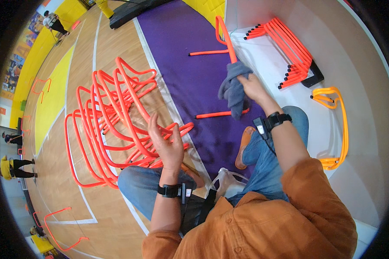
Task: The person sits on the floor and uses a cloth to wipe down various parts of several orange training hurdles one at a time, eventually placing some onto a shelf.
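Observation:
My right hand [253,86] grips a grey cloth [235,81], bunched around the top bar of an orange agility hurdle [225,35]. That hurdle stands over the purple floor strip, its black-tipped legs pointing left. My left hand [168,147] is raised with fingers apart and holds nothing. Just beyond it, many orange hurdles [99,129] lie nested in a loose heap on the wooden floor. In this view the left fingers overlap the heap's near bars; whether they touch cannot be told.
At right, nested orange hurdles [288,48] and yellow hurdles [343,129] rest on a white surface by the wall. Single hurdles [48,226] stand farther out on the court. Several people [14,168] are in the distance at left. A white plastic stool [228,181] is beneath me.

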Motion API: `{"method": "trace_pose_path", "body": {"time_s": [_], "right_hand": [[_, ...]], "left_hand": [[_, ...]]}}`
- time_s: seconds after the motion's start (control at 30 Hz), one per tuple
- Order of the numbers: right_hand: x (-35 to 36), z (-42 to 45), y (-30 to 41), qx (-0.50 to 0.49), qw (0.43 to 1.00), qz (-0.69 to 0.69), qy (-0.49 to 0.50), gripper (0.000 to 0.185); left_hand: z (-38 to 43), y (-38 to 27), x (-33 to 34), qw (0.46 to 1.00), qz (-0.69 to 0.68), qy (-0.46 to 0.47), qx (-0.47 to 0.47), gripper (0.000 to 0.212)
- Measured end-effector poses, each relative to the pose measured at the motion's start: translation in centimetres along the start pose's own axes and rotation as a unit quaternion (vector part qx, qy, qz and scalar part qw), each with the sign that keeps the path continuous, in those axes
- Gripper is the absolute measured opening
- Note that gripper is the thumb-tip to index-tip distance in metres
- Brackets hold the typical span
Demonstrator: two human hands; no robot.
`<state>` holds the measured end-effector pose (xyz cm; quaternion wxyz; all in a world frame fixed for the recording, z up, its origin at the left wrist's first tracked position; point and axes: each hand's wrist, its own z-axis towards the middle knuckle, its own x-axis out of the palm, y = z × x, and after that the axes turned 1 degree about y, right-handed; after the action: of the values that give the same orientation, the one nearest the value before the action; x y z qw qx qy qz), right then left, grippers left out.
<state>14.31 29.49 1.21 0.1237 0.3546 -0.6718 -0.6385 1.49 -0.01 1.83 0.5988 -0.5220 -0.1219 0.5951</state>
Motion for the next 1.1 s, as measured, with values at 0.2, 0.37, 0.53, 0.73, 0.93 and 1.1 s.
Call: {"method": "trace_pose_path", "body": {"time_s": [0.2,0.37,0.53,0.73,0.93,1.1], "right_hand": [[5.8,-6.3,0.9,-0.049,0.971,0.133,0.193,0.023],[5.1,-7.1,1.0,0.003,0.964,0.124,0.233,0.027],[3.6,-8.7,4.0,-0.055,0.964,0.053,0.253,0.029],[1.9,-9.6,6.1,-0.049,0.965,-0.065,0.25,0.028],[2.0,-10.8,8.0,-0.127,0.962,-0.108,0.215,0.029],[2.5,-11.3,8.9,-0.115,0.963,0.0,0.244,0.033]], "left_hand": [[-1.3,1.0,1.7,0.951,-0.234,0.147,-0.135,0.046],[-1.6,1.0,3.2,0.897,-0.264,0.263,-0.236,0.046],[-3.1,1.4,5.1,0.889,-0.28,0.277,-0.236,0.044],[-3.3,-0.1,5.7,0.931,-0.219,0.278,-0.088,0.036],[-3.2,-1.8,5.2,0.913,-0.288,0.26,-0.125,0.041],[-2.2,-2.7,4.2,0.889,-0.387,0.227,-0.095,0.035]]}}
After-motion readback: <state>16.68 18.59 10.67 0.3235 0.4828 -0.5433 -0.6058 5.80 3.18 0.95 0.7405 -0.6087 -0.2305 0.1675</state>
